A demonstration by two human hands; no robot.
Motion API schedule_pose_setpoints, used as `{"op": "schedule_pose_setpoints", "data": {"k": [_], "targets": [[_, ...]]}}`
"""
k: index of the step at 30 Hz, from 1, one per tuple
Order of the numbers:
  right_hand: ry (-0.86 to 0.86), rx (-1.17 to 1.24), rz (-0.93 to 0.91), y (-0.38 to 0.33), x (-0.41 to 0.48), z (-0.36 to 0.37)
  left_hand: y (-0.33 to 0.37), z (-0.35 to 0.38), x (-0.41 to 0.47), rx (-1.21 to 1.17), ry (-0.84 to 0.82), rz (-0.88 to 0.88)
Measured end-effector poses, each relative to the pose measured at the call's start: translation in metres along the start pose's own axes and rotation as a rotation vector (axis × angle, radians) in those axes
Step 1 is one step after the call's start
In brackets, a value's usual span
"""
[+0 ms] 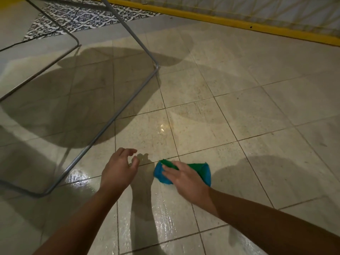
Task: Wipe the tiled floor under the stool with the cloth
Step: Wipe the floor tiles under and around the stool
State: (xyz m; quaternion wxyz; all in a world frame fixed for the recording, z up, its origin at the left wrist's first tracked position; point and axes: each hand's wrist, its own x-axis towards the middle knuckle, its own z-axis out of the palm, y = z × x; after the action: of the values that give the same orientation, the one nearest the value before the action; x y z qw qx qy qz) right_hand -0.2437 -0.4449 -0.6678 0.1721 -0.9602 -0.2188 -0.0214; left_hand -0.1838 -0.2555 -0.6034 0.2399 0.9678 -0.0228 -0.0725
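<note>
A blue and green cloth (202, 172) lies bunched on the beige tiled floor (230, 111), low in the middle of the view. My right hand (185, 178) rests flat on top of it, fingers pointing left. My left hand (119, 167) hovers just left of the cloth, fingers apart and curled, holding nothing. The stool's grey metal tube frame (103, 129) stands to the left, its floor rail running diagonally from the lower left up to a bend near the centre top. The stool's seat is out of view.
Wet, shiny streaks cover the tiles around my forearms (165, 218). A yellow skirting strip (239, 22) below a pale wall runs along the top right. A patterned black and white tile patch (82, 17) lies at the top left behind the frame.
</note>
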Motion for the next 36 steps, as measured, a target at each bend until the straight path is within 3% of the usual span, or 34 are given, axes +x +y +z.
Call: {"op": "schedule_pose_setpoints", "data": {"k": [2, 7, 10, 12, 17, 19, 22, 27, 30, 32, 36], "targets": [[0.007, -0.007, 0.003, 0.002, 0.021, -0.004, -0.002, 0.001, -0.001, -0.007, -0.004, -0.014], [0.113, -0.038, 0.395, 0.042, 0.036, -0.014, -0.005, -0.003, 0.0, -0.015, 0.01, -0.006], [0.116, -0.049, 0.512, 0.046, 0.025, -0.015, -0.012, -0.006, 0.003, -0.012, 0.034, -0.017], [0.098, -0.054, 0.465, 0.033, 0.016, -0.013, -0.019, -0.007, 0.005, -0.017, 0.045, -0.029], [-0.025, -0.024, 0.065, -0.002, 0.024, 0.008, -0.029, 0.002, 0.005, -0.039, 0.035, -0.06], [-0.021, -0.016, 0.0, -0.004, 0.047, 0.008, -0.028, 0.007, 0.005, -0.042, 0.024, -0.067], [-0.034, -0.066, 0.085, 0.004, 0.076, 0.002, -0.024, 0.009, 0.004, -0.061, 0.014, -0.06], [0.071, -0.134, 0.452, 0.045, 0.065, -0.015, -0.025, 0.004, 0.004, -0.063, 0.024, -0.034], [0.111, -0.122, 0.467, 0.043, 0.049, -0.014, -0.033, 0.0, 0.007, -0.059, 0.03, -0.062], [0.05, -0.084, 0.377, 0.03, 0.042, -0.009, -0.039, 0.0, 0.008, -0.063, 0.046, -0.093], [-0.071, -0.068, -0.013, -0.001, 0.043, 0.01, -0.047, 0.004, 0.008, -0.068, 0.058, -0.134]]}}
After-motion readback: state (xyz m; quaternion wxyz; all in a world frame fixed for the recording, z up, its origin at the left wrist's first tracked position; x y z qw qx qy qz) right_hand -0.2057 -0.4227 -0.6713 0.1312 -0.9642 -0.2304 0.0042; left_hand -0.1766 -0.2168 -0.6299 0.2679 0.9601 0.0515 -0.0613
